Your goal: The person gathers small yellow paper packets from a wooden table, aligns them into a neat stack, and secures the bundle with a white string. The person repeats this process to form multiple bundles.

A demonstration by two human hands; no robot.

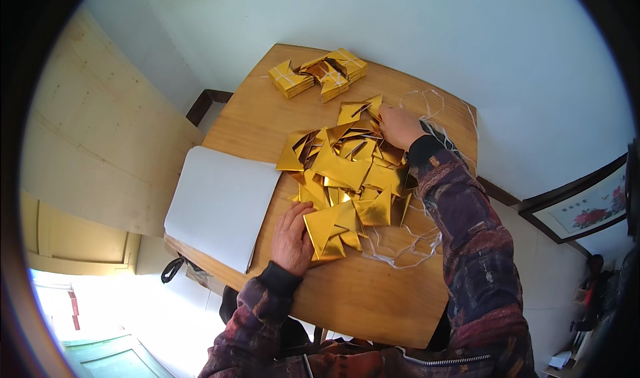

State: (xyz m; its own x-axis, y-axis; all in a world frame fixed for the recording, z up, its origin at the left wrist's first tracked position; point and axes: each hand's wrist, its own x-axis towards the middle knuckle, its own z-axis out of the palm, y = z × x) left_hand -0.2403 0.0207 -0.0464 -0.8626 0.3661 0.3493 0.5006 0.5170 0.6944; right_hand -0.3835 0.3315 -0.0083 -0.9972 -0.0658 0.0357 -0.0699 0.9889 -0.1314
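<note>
A loose heap of folded gold foil papers (340, 168) covers the middle of the wooden table. My left hand (292, 240) rests at the near left side of this heap, its fingers bent against the edge of a folded gold paper (323, 228); the thumb is partly hidden behind it. At the heap's far right, my right hand (401, 127) reaches out with its fingers closed at the edge of another folded gold paper (360, 110). Its fingertips are partly hidden.
Tied bundles of gold paper (291, 79) stand at the table's far end. A stack of white sheets (223, 201) lies at the left edge. White string (400, 265) tangles along the right side, partly under my right arm. A framed flower picture (587, 201) leans at the right wall.
</note>
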